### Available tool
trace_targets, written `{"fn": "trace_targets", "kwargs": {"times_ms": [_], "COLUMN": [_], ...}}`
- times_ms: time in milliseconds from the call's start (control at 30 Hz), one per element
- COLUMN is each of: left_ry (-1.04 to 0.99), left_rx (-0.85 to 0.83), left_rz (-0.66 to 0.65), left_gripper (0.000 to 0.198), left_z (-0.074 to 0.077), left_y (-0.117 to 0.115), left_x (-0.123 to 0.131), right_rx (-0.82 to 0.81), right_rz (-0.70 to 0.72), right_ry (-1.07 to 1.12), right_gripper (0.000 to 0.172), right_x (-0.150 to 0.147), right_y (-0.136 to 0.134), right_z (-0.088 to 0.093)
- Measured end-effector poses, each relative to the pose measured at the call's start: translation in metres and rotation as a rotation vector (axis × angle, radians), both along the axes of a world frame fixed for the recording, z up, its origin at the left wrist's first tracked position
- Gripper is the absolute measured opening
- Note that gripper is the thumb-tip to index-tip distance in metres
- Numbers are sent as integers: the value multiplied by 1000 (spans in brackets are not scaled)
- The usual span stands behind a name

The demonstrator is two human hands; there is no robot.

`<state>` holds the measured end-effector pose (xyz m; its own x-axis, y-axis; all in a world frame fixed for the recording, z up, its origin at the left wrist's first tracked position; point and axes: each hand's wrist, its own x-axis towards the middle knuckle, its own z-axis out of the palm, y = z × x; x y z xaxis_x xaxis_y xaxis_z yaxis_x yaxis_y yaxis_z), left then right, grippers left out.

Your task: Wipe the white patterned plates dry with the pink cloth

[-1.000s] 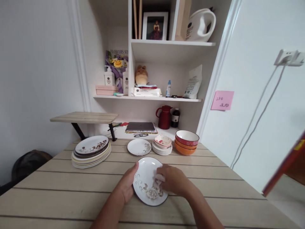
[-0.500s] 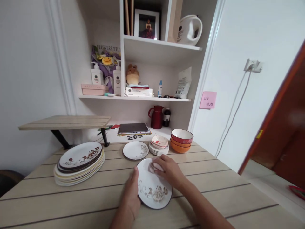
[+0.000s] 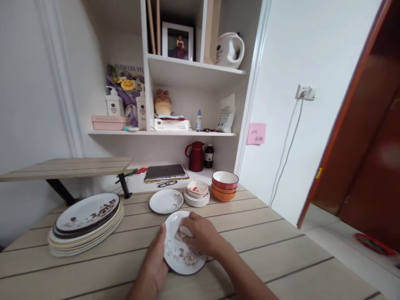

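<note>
A white plate with a brown flower pattern and dark rim (image 3: 175,256) is tilted up a little over the table in front of me. My left hand (image 3: 155,259) grips its left edge, thumb along the rim and the other fingers hidden underneath. With bent fingers, my right hand (image 3: 201,234) presses a pale pinkish cloth (image 3: 182,234) onto the plate's upper face. Just beyond lies a matching flowered plate (image 3: 165,201). Beside that one, small square dishes (image 3: 197,188) sit on a stack of small white plates (image 3: 196,201).
Large plates (image 3: 86,214) are stacked at the left, below a raised wooden shelf (image 3: 71,166) on black legs. Red and orange bowls (image 3: 224,186) are nested at the back right. Behind are glasses (image 3: 167,183), a laptop (image 3: 165,171) and a red jug (image 3: 196,157).
The view has swung to the right, so everything sits further left. My right hand and the cloth have shifted slightly down across the plate. My left hand keeps its hold.
</note>
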<state>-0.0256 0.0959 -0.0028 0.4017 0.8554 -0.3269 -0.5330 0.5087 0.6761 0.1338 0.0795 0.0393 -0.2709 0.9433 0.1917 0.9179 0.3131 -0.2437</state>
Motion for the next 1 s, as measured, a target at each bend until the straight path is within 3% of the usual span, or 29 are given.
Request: {"fn": "trace_targets", "kwargs": {"times_ms": [167,367,633,1000], "left_ry": [12,27,72,59], "left_rx": [-21,-4,1,89], "left_rz": [-44,-59,-88,-49], "left_gripper": [63,62,63,66], "left_z": [-2,6,5,10], "left_y": [3,-1,-3,-8], "left_x": [-3,-6,-8,-2], "right_rx": [5,47,46,117], "right_rz": [101,154,-14,20], "right_ry": [48,152,261,304], "right_gripper": [32,26,23,20], "right_x": [-14,-19,-23,-17], "right_y": [-7,-2,15,7], "right_z": [-6,-16,-16,-21]}}
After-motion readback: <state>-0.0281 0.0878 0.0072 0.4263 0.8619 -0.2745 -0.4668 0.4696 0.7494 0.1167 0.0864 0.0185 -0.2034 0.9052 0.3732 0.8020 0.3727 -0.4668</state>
